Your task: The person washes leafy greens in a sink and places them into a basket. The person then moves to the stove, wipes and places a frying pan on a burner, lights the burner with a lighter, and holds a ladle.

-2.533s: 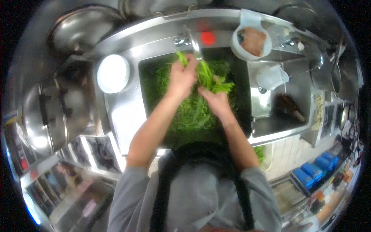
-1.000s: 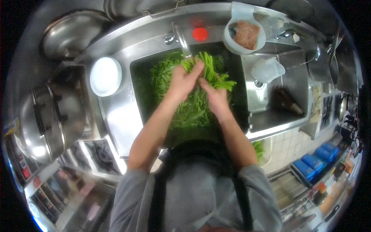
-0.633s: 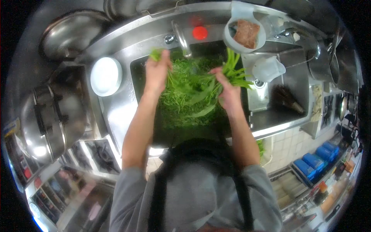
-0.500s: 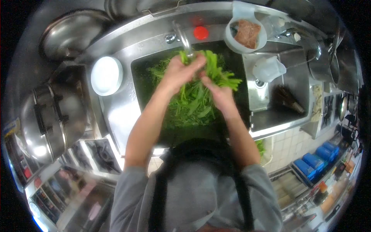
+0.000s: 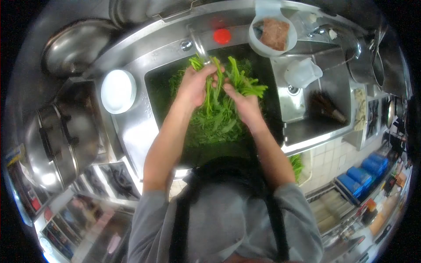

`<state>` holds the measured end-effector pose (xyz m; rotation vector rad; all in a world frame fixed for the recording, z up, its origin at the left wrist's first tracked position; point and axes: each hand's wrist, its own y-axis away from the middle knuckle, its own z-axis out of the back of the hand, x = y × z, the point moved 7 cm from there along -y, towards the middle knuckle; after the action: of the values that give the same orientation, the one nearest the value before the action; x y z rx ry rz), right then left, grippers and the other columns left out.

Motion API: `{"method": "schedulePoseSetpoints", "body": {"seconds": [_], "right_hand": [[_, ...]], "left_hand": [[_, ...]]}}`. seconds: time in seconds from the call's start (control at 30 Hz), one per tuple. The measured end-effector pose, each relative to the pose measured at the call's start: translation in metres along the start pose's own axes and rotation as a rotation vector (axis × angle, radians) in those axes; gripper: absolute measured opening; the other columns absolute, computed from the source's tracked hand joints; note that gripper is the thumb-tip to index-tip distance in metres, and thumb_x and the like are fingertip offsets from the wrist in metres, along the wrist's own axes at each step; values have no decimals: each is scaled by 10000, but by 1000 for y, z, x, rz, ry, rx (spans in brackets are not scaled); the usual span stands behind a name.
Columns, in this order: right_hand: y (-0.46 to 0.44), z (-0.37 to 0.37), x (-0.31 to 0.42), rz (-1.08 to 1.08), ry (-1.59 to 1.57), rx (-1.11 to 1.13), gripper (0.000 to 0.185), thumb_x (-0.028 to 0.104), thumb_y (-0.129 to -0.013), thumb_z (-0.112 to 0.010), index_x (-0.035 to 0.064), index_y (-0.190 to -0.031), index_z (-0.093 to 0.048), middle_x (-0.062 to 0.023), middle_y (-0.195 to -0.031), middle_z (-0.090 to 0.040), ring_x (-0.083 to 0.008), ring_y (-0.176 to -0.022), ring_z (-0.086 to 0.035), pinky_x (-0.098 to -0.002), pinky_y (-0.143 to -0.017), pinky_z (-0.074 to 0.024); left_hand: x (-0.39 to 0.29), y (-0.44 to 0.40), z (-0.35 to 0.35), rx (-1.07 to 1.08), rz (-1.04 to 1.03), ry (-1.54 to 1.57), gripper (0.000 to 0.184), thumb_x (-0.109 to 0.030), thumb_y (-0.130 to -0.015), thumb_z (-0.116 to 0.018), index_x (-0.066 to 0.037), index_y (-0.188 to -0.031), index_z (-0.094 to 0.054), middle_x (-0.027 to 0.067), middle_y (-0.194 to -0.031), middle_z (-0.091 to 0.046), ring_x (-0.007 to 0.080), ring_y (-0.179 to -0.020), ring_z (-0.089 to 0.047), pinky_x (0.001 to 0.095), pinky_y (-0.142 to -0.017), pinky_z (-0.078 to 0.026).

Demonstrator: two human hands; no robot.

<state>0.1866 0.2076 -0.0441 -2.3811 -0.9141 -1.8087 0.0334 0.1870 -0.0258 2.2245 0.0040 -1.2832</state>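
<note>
Currently, my left hand is curled round some long, light-green stems, and my right hand is clamped on a thicker light-green leafy bunch, its ends fanned outward; the two hands are near each other but apart. Both handfuls are over the large, dark, rectangular sink basin, which holds a heap of loose green leaves. A silver metal faucet reaches over the basin's far edge. At its far right corner, a pale, round plastic container with a handle holds a brown slab. Right of the basin, a smaller steel sink contains a translucent white plastic jug and a brown, bristly brush. Left of the basin stand stacked round white plates. Below its near right corner, a pale tray holds more greens.
</note>
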Motion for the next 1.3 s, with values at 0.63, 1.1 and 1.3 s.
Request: {"method": "schedulePoseSetpoints", "body": {"seconds": [0.63, 1.1, 1.3], "right_hand": [[10, -3, 4, -113, -208, 84, 403, 55, -868, -700, -4, -1251, -591, -85, -1166, -652, -181, -1052, -612, -340, -924, -496], [20, -3, 1, -163, -33, 242, 451, 35, -844, -696, -18, -1271, -562, -119, -1153, -656, -211, -1033, -640, -365, -890, -531], [21, 9, -8, -325, -131, 105, 468, 95, -873, -711, -21, -1296, -549, -127, -1203, -640, -197, -1044, -626, -341, -910, -513]], "left_hand": [[-15, 15, -14, 174, -135, -783, 420, -239, -842, -777, -66, -1207, -661, 49, -935, -712, 130, -783, -654, 287, -703, -529], [-34, 12, 3, 34, -313, -947, 365, -246, -896, -672, -7, -1171, -664, 187, -922, -724, 256, -831, -719, 369, -774, -550], [-41, 21, -3, 56, -190, -966, 379, -317, -920, -664, -36, -1174, -669, 208, -963, -713, 315, -913, -699, 389, -828, -531]]}}
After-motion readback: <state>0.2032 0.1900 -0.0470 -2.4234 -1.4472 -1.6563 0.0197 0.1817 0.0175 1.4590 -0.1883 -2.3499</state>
